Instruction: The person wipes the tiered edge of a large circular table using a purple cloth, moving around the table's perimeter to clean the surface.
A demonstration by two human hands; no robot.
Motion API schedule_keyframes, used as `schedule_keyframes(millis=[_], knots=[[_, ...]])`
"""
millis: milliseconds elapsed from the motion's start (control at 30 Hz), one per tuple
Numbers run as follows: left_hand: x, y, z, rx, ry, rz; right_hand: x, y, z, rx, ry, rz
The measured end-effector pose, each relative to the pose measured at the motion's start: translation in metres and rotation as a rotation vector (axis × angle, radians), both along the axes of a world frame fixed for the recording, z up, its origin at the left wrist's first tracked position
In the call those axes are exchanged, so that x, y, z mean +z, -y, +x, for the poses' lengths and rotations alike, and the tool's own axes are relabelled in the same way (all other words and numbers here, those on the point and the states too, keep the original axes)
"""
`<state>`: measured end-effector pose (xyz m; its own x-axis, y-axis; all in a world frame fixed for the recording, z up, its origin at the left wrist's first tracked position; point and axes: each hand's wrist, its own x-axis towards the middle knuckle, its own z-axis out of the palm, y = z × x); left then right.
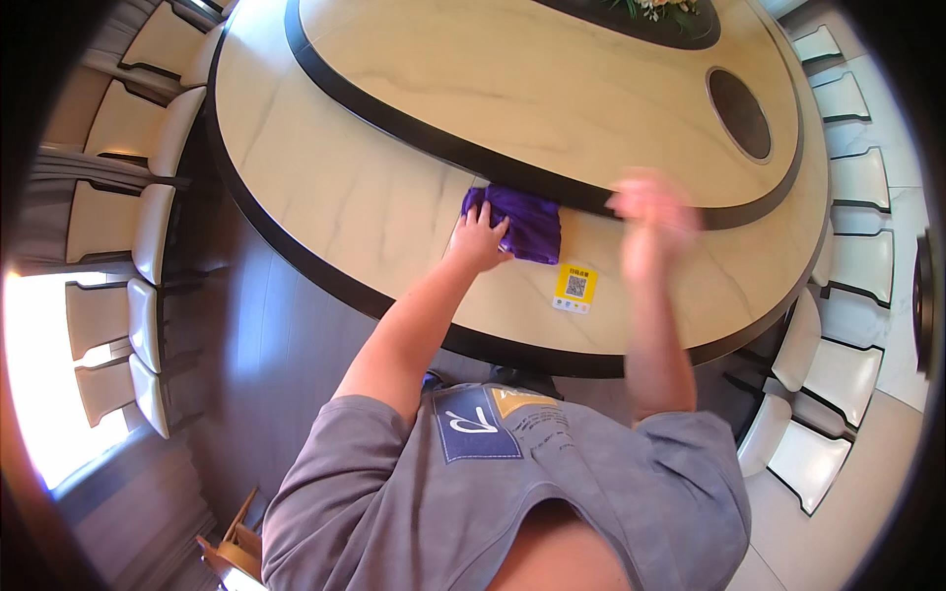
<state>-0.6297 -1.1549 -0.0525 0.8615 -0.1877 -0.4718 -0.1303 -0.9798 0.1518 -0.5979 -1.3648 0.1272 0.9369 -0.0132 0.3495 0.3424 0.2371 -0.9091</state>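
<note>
A folded purple cloth (533, 229) lies on the pale marble-look table (370, 212), against the dark rim of its raised centre. My left hand (479, 239) rests on the cloth's left side, its fingers spread over the fabric. Off to the right, my right hand (654, 204) is smeared by motion near that rim, apart from the cloth; its fingers cannot be made out. Between the two hands, nearer to me, a yellow card with a square code (574, 288) lies flat on the tabletop.
The raised centre (512, 103) carries a dark oval inset (739, 114) at right and flowers (665, 8) at the far side. White chairs line both sides, such as one at left (155, 234) and one at right (838, 379). A dark edge (532, 357) borders the table.
</note>
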Motion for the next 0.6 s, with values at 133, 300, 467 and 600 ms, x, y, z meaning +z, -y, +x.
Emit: schedule_keyframes(millis=[133,300,467,600], knots=[[0.002,-0.013,-0.053,-0.089,-0.002,-0.03,-0.155,-0.045,-0.04,0.16,0.016,-1.288],[0.007,-0.062,-0.156,-0.182,-0.021,-0.033,-0.205,-0.086,-0.168,0.287,-0.167,-1.773],[-0.002,-0.116,-0.217,-0.069,0.009,-0.139,-0.183,-0.139,-0.256,0.334,-0.21,-1.733],[0.004,-0.137,-0.231,-0.105,0.057,-0.112,-0.184,-0.164,-0.27,0.312,-0.181,-1.724]])
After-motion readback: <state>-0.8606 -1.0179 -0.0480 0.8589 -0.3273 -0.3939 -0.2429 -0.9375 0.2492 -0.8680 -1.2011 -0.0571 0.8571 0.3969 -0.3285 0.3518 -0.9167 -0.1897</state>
